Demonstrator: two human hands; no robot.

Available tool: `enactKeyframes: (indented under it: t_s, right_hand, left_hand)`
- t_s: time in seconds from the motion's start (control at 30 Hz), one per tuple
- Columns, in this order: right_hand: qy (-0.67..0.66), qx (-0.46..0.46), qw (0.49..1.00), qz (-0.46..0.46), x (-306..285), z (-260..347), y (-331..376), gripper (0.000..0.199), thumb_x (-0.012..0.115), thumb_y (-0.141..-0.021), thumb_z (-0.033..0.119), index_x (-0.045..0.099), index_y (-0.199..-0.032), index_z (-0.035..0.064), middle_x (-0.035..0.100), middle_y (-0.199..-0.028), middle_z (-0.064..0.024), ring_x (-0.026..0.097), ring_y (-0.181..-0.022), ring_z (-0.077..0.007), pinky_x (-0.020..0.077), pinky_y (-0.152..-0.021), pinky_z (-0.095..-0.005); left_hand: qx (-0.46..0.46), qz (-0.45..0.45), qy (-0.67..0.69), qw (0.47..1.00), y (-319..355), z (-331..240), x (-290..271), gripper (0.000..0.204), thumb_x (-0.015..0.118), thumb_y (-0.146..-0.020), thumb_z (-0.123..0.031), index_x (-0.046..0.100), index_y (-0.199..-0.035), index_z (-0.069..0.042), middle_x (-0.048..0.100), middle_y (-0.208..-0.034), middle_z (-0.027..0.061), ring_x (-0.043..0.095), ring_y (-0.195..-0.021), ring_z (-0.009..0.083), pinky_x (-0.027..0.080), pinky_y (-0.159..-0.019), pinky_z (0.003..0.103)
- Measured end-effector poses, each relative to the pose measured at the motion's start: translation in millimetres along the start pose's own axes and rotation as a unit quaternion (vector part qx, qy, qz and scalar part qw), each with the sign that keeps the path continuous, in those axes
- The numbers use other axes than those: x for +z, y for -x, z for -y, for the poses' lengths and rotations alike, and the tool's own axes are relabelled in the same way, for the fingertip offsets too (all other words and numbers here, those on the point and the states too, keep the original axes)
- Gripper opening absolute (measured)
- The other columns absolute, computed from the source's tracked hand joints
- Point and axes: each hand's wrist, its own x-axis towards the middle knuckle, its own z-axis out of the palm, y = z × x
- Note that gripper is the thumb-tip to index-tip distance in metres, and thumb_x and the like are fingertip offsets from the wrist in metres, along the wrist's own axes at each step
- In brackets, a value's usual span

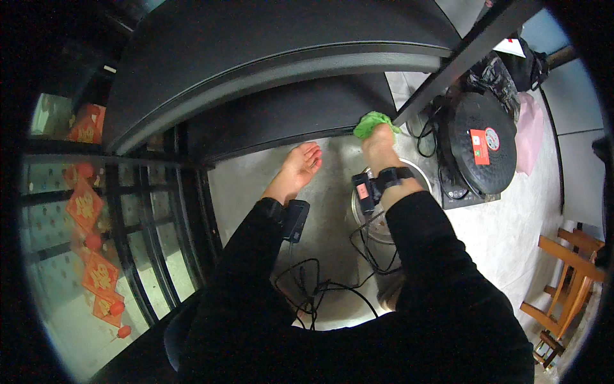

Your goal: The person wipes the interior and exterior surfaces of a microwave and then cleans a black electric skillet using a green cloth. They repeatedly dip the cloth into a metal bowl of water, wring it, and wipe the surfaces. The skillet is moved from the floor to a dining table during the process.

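Note:
My right hand (pixel 380 147) is closed on a bunched green cloth (pixel 371 121), against the right end of a low black panel (pixel 288 112), next to a slanting black post (pixel 448 57). Most of that hand's fingers are hidden by the cloth and the hand itself. To its left, my left hand (pixel 302 166) hovers over the grey floor in front of the panel, palm partly turned up, fingers loosely bent and nothing in them. A round metal basin (pixel 421 171) stands on the floor under my right forearm; its contents are mostly covered.
Black boxes (pixel 295 221) are strapped at both wrists, with cables (pixel 313 288) hanging between my arms. A wide black board (pixel 281 32) lies above the panel. On the right are a round black-lidded pan (pixel 476 144), a pink bag (pixel 529 131) and a wooden chair (pixel 566 288). Black railings (pixel 144 237) rise at left.

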Motion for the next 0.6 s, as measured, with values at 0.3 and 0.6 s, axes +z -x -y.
enactKeyframes:
  t_s: [0.3,0.6]
  right_hand:
    - [0.057,-0.151,0.985,0.054,3.8,-20.5,65.5,0.036,0.049,-0.083,0.007,0.050,-0.120,0.0084,0.056,-0.109,-0.0050,0.053,-0.093,-0.0198,0.0437,-0.079,-0.0346]
    - [0.071,0.067,0.991,0.095,7.2,-25.1,67.7,0.042,0.046,-0.083,0.001,0.043,-0.123,0.0131,0.049,-0.118,-0.0070,0.052,-0.102,-0.0251,0.0462,-0.085,-0.0417]
  left_hand:
    - [0.022,0.020,0.048,0.998,7.4,-12.5,-15.8,0.028,0.050,-0.092,-0.016,0.051,-0.118,-0.004,0.053,-0.109,0.0047,0.053,-0.098,0.0161,0.043,-0.084,0.029]
    - [0.020,0.013,0.066,0.998,12.9,-10.0,-22.7,0.027,0.053,-0.091,-0.016,0.055,-0.116,-0.006,0.055,-0.109,0.0020,0.054,-0.095,0.0150,0.043,-0.082,0.029]
